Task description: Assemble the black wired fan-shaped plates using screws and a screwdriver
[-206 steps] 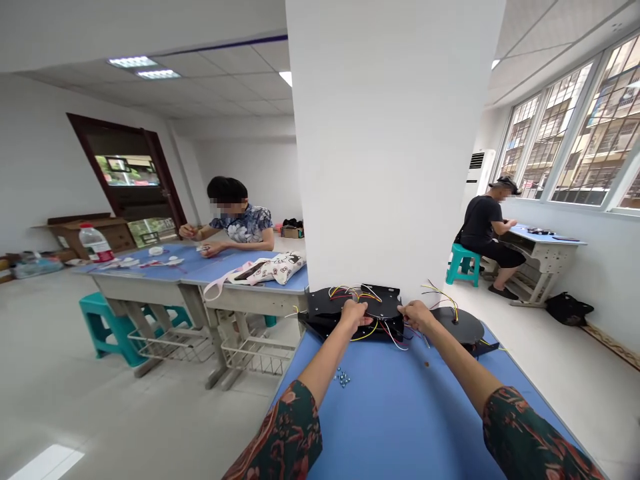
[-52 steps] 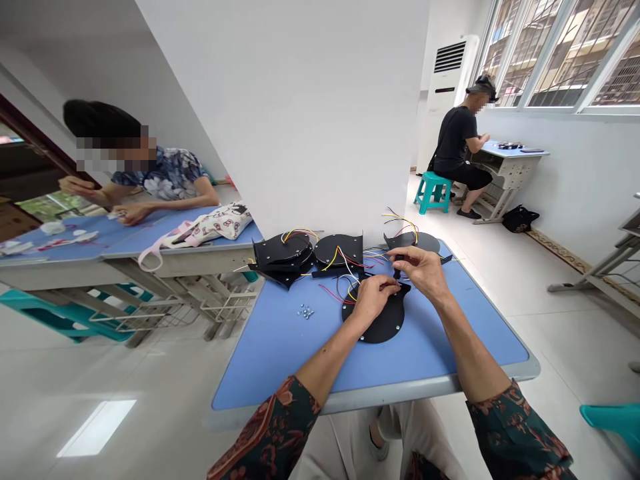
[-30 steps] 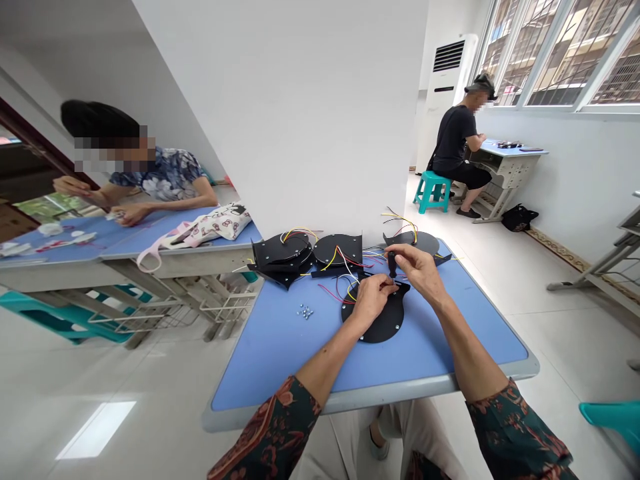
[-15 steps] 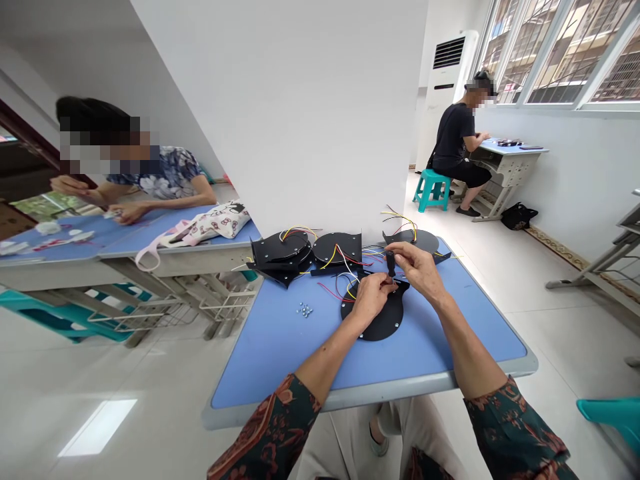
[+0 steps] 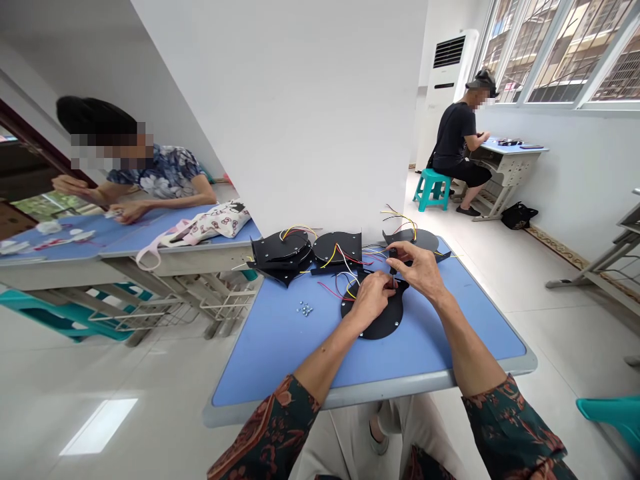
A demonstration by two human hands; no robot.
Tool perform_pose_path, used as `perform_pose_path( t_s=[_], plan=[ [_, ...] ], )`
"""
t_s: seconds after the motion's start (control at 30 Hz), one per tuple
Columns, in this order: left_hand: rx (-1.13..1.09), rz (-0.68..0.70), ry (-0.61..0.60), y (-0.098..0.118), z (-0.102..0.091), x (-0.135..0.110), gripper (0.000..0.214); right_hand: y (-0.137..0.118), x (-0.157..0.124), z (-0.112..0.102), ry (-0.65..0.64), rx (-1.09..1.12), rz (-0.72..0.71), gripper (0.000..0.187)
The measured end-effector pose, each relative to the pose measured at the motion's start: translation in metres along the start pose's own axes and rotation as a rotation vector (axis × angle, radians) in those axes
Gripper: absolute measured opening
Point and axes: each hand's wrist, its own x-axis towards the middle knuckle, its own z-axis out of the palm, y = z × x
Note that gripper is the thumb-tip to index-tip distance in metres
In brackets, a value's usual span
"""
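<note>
A round black plate (image 5: 379, 325) with screws along its rim and coloured wires (image 5: 336, 293) at its left lies on the blue desk. My right hand (image 5: 419, 268) pinches the black handle of a screwdriver (image 5: 393, 261), held upright over the plate's far edge. Just left of the screwdriver's lower end, my left hand (image 5: 372, 295) rests on the plate with its fingertips pressed together. What those fingertips hold, if anything, is hidden. Left of the plate sits a small heap of screws (image 5: 305, 309).
Along the desk's back edge lie stacked black plates (image 5: 283, 248), another wired plate (image 5: 336, 249) and a third one (image 5: 420, 239) at the right. A white wall (image 5: 310, 120) rises behind. One person (image 5: 173, 175) works at the left desk, another (image 5: 455, 133) by the window.
The screwdriver and my right fingers have shifted very slightly, with the handle now more upright. My left hand stays at nearly the same spot on the plate.
</note>
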Motion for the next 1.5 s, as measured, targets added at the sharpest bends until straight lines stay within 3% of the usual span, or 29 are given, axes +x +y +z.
perform_pose_path(
  t_s=[0.17,0.33,0.43,0.53,0.67,0.8,0.9,1.03,1.17,1.27,1.4,1.5],
  plan=[
    [0.204,0.051,-0.009,0.001,0.004,0.001,0.015,0.001,-0.001,0.001,0.176,0.077,0.071,0.021],
    [0.406,0.072,-0.002,0.01,0.008,-0.003,0.015,0.009,0.003,0.001,0.416,0.354,0.166,0.025],
    [0.374,0.045,0.013,0.018,0.006,-0.003,0.015,0.017,0.005,0.002,0.489,0.515,0.225,0.029],
    [0.269,0.014,0.066,0.016,-0.012,-0.003,0.013,0.024,0.006,0.002,0.516,0.683,0.284,0.032],
    [0.224,-0.086,0.159,-0.016,-0.062,-0.019,0.012,0.03,0.007,0.005,0.513,0.762,0.344,0.033],
    [0.345,-0.223,0.166,-0.071,-0.11,-0.062,0.013,0.028,0.006,0.012,0.422,0.701,0.335,0.034],
    [0.412,-0.258,0.161,-0.102,-0.122,-0.095,0.014,0.024,0.003,0.02,0.377,0.595,0.253,0.035],
    [0.415,-0.213,0.2,-0.118,-0.114,-0.12,0.015,0.02,-0.003,0.031,0.381,0.451,0.154,0.035],
    [0.399,-0.167,0.228,-0.116,-0.112,-0.126,0.015,0.013,-0.006,0.039,0.368,0.311,0.103,0.034],
    [0.354,-0.133,0.296,-0.105,-0.116,-0.117,0.013,0.005,-0.002,0.044,0.321,0.193,0.026,0.03],
    [0.207,-0.074,0.327,-0.074,-0.11,-0.084,0.013,-0.001,0.006,0.052,0.241,0.117,-0.028,0.025],
    [0.02,-0.057,0.323,-0.049,-0.089,-0.051,0.017,0.001,0.007,0.059,0.217,0.091,-0.026,0.024]
  ],
)
